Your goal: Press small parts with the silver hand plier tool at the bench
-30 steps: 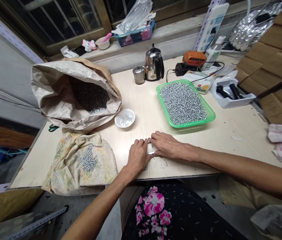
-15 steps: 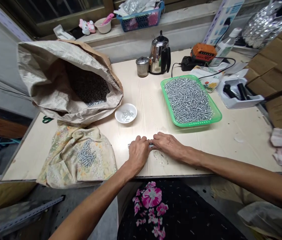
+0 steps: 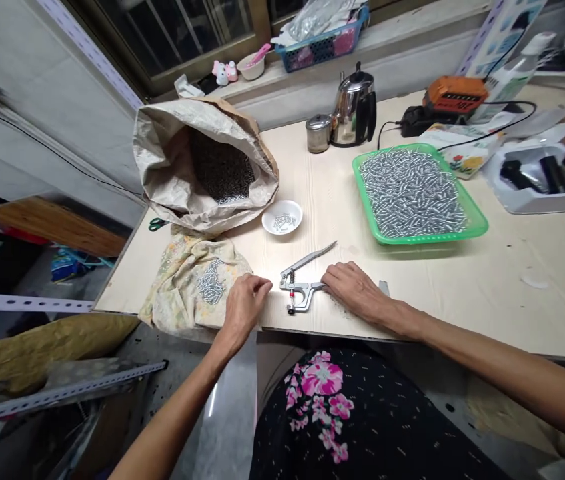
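Observation:
Snap-fastener pliers (image 3: 305, 288) in grey metal lie on the table with their jaws and handles spread apart. My right hand (image 3: 355, 288) has its fingers curled around the end of the lower handle. To the left of the pliers, my left hand (image 3: 246, 303) is apart from them, thumb and fingers pinched together; whatever is between them is hidden. Beside it, a heap of small silvery metal pins (image 3: 211, 283) rests on a floral cloth (image 3: 177, 267). A white bowl (image 3: 282, 230) with several pins stands behind the hands.
A green tray (image 3: 412, 241) full of metal pins stands at right. An open sack (image 3: 162, 167) of small metal parts leans at back left, near green-handled scissors (image 3: 156, 224). Behind are a kettle (image 3: 355, 110), a lidded jar (image 3: 318, 137) and an orange battery (image 3: 455, 95) on a charger.
My hands, close together before over an item mostly hidden beneath them, have parted. My left hand moved left toward the cloth, and the pliers now show, spread. The view has shifted left.

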The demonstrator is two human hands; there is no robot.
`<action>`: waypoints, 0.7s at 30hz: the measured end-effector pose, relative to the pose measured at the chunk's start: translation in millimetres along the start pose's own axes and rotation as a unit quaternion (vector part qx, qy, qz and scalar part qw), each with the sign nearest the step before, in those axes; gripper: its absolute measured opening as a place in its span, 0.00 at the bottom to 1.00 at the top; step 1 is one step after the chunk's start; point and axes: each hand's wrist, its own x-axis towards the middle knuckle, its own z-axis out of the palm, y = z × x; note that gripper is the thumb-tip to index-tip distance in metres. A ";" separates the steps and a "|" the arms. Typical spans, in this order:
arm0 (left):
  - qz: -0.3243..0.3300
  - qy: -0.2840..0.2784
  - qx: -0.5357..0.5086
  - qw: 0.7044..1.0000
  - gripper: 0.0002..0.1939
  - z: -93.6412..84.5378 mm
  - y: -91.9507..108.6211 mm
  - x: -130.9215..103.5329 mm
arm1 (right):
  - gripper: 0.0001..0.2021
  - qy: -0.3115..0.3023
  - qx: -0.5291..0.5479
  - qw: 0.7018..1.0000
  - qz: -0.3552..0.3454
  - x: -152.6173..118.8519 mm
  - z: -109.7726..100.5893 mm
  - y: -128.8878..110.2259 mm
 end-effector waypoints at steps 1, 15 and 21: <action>-0.006 0.000 -0.010 1.000 0.09 3.0 1.5 -3.2 | 0.10 0.012 0.003 1.000 -0.001 0.2 0.3 -0.9; -0.015 -0.007 -0.022 1.000 0.09 24.6 -4.9 -2.3 | 0.08 0.076 0.081 0.989 0.098 -14.8 -4.0 9.1; 0.094 -0.073 0.062 0.991 0.08 54.4 8.2 -14.4 | 0.07 0.130 0.124 0.973 0.147 -31.3 -10.4 8.4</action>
